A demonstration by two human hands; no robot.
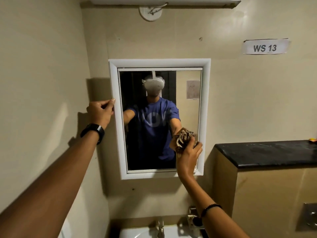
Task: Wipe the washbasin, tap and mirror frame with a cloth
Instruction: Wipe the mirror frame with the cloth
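black stone ledge (pixel 274 153), small orange-yellow item (pixel 312 139) at its right end

left hand (pixel 99 112) grips mirror frame (pixel 118 134) | right hand (pixel 188 155) presses cloth (pixel 182 139) on it

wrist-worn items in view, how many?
2: a black watch on the left wrist and a black bead bracelet on the right wrist. Both forearms are otherwise bare, so nothing looks hidden.

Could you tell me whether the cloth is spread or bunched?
Bunched: the brown patterned cloth sits crumpled inside the right hand.
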